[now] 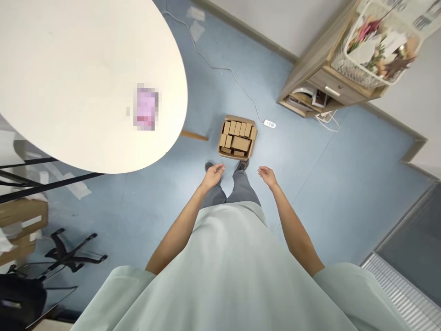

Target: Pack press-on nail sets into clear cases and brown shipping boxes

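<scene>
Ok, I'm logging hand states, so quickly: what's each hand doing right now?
Left hand: open, loosely bent, nothing visible in it.
Right hand: open, loosely curled, nothing visible in it.

Beneath you is a blue floor [347, 184]. On it, just beyond your shoes [243, 164], stands an open cardboard box [240, 119]; a white power strip [269, 123] lies just right of it, its cord [210, 66] trailing off. To your left, a white, round-edged desk [86, 69] bears a blurred pink-purple item [146, 108].
</scene>
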`<action>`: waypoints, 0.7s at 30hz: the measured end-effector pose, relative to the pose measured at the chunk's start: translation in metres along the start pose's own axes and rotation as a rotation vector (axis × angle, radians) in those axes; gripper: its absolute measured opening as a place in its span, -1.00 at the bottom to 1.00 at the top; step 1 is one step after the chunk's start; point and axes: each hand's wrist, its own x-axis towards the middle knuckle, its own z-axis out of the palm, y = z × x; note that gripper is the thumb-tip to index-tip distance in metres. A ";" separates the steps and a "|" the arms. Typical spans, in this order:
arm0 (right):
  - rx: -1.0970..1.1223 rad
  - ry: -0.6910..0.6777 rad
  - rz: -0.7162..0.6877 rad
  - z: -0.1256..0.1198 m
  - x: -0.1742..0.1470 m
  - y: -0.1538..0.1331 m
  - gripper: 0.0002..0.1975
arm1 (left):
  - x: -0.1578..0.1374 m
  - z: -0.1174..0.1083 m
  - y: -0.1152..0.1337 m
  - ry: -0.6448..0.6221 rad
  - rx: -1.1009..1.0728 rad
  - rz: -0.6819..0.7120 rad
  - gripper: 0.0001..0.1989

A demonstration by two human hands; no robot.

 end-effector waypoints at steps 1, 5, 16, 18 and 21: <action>0.015 0.007 0.001 -0.002 -0.007 -0.012 -0.61 | -0.011 -0.008 0.007 0.009 -0.021 0.020 -0.43; 0.078 0.018 -0.036 0.002 -0.033 -0.062 -0.55 | -0.048 -0.043 0.020 0.025 -0.107 0.092 -0.33; 0.108 -0.010 -0.243 0.129 -0.125 -0.186 -0.40 | -0.144 -0.191 -0.038 0.163 -0.469 0.292 -0.18; 0.069 -0.036 -0.291 0.163 -0.142 -0.204 -0.38 | -0.161 -0.221 -0.058 0.210 -0.522 0.309 -0.18; 0.028 -0.079 -0.346 0.216 -0.165 -0.228 -0.35 | -0.187 -0.265 -0.088 0.281 -0.578 0.334 -0.19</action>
